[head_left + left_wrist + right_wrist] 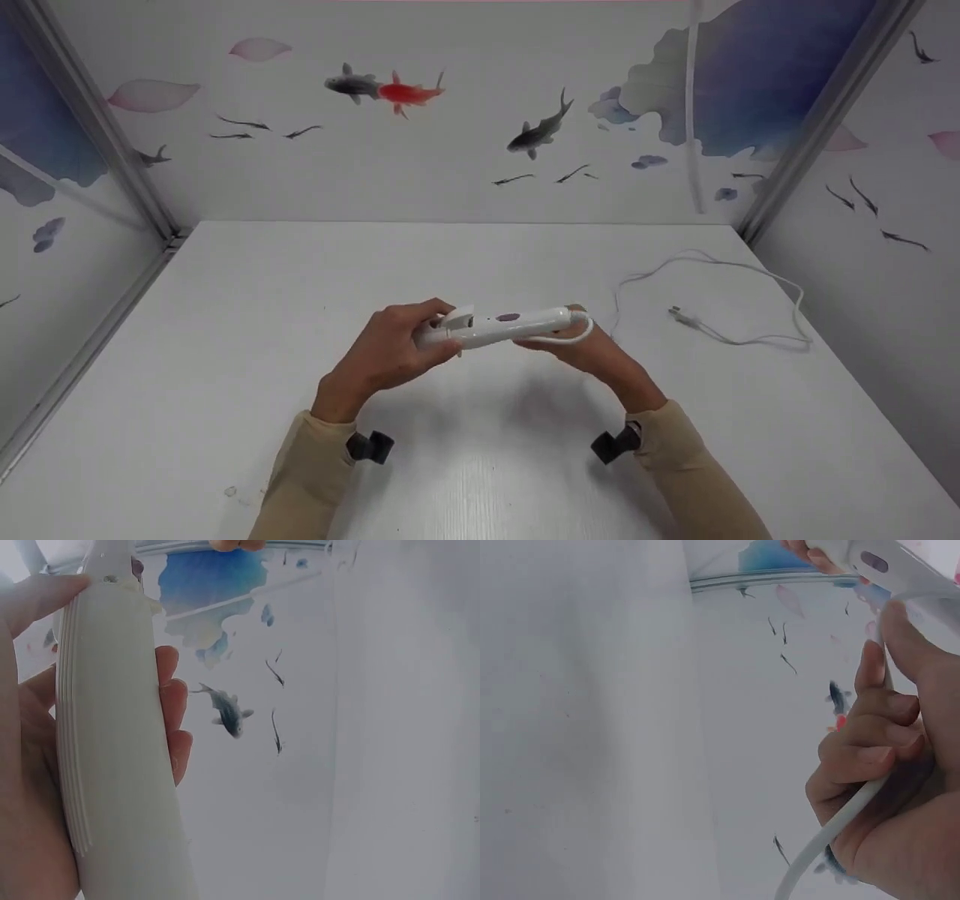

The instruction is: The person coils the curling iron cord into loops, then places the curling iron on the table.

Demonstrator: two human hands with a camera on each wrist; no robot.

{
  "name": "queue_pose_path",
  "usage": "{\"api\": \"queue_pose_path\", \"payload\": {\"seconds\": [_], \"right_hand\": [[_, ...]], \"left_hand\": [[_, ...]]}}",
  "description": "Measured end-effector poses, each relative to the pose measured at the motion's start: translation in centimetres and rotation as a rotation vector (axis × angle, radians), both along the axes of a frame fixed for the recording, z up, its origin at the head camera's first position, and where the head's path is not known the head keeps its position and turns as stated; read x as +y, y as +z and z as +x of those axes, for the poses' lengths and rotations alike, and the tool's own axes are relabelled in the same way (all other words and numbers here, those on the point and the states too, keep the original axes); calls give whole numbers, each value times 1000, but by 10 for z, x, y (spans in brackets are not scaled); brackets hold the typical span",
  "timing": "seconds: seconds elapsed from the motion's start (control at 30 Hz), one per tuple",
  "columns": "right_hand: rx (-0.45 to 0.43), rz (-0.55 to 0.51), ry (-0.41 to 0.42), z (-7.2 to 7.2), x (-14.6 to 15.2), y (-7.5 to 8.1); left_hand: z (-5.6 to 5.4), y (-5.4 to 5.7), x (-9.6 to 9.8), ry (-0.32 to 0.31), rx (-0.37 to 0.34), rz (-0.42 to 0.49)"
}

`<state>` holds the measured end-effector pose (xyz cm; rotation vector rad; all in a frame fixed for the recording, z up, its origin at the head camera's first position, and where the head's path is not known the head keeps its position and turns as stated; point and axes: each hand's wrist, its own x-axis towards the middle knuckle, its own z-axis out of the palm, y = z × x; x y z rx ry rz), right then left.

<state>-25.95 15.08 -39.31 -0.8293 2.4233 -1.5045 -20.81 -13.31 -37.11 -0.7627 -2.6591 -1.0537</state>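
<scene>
A white curling iron (517, 324) with an oval dark button and a raised lever is held above the table, nearly level. My left hand (397, 341) grips its thick barrel, thumb along the near side; in the left wrist view the barrel (120, 735) shows fine ridges along one edge, with fingertips (174, 701) wrapped round the far side. My right hand (589, 352) is at the handle end. The right wrist view shows its curled fingers (866, 739) and thumb holding the white cord (829, 829), which bends out of the handle.
On the right of the white table (480, 480) the rest of the cord (799, 300) lies in a loose loop, its USB plug (684, 316) resting inside. Panels printed with fish (409, 94) enclose the back and sides.
</scene>
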Motion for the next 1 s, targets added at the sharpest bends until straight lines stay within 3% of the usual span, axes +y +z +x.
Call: {"api": "queue_pose_path", "payload": {"seconds": [0.1,0.27,0.43,0.67,0.9,1.0], "right_hand": [[-28,-40,-80,-2,6,1],[-157,-30,-213,-2,13,10],[-97,-1,-235,-2,19,21],[113,77,-271,15,15,36],[492,158,-306,33,1,43],[587,169,-269,38,-2,43]], "left_hand": [[1,-3,6,-31,1,-61],[-1,-8,13,-79,0,-123],[-3,-11,16,-73,-32,-166],[-3,-12,15,8,-43,-215],[-4,-8,14,108,22,-233],[-5,-5,12,144,64,-235]]}}
